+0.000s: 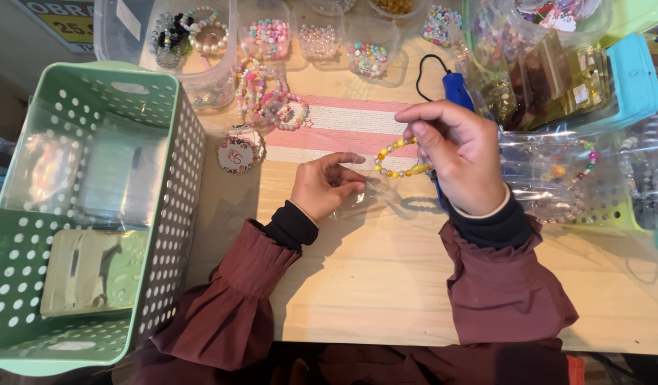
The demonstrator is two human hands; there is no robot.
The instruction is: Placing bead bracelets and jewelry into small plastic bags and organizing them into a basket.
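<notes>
The left hand (323, 184) pinches a clear bag (368, 199) flat on the desk (371, 285). Just above it, the right hand (454, 153) holds a bracelet (400, 158) (yellow beads). Farther back lie bead tubs (268, 36).

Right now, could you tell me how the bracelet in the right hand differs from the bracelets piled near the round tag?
The held bracelet is yellow and green; the piled bracelets are mostly pink and pastel. The held one hangs alone from the right hand above the table; the piled ones lie overlapping on it. Both are beaded loops.
</notes>
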